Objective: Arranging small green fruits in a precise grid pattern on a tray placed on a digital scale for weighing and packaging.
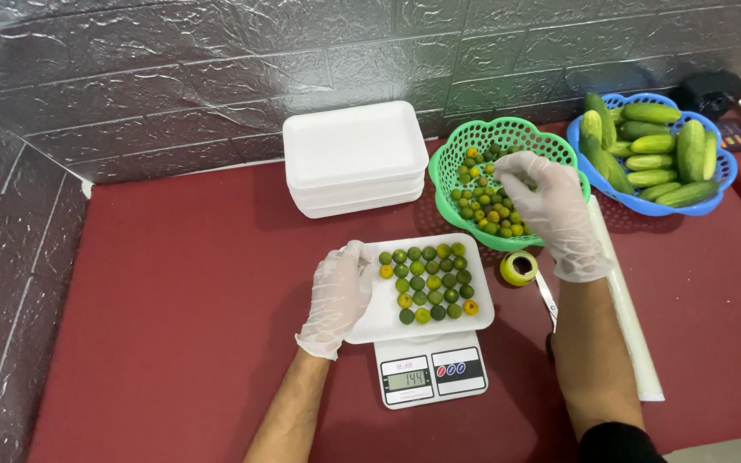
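A white foam tray [376, 321] rests on a small digital scale [429, 375] and carries several small green and orange-yellow round fruits [429, 283] in rows. My left hand [337, 296], in a clear glove, holds the tray's left edge. My right hand [549, 206], also gloved, reaches into a green perforated basket [551, 147] of the same small fruits [484, 204]; its fingertips pinch down among them, and I cannot tell whether they hold one.
A stack of empty white foam trays [352, 157] sits behind the scale. A blue basket [722, 176] of cucumbers [653, 146] stands at the right. A yellow-green tape roll [518, 268], scissors [549, 300] and a roll of clear wrap [628, 317] lie by my right forearm. A grey brick-patterned wall runs behind.
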